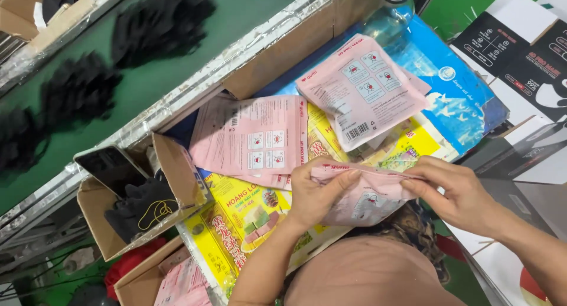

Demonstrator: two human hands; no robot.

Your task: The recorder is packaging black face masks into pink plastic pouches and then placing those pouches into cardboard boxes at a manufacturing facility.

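Centrally, a pink pouch (363, 194) pinched along its top edge between both hands, over a yellow printed sheet (248, 217). Left hand (316, 194) closed on the pouch's left end, thumb on the front face, fingers curled behind. Right hand (458, 194) closed on the pouch's right end, fingertips pressing the upper seam. Beyond the held pouch, two more pink packets: one lying flat (251, 137) just up and left of it, another tilted (360, 90) above it, resting on a blue printed sheet (455, 99). Left of the held pouch, an open cardboard box (177, 170) with dark items and a yellow elastic loop (155, 212) inside. Farther up and left, a green conveyor belt (142, 87) carrying piles of black masks (159, 25). Right of the pouch, flat black-and-white cartons (520, 46).
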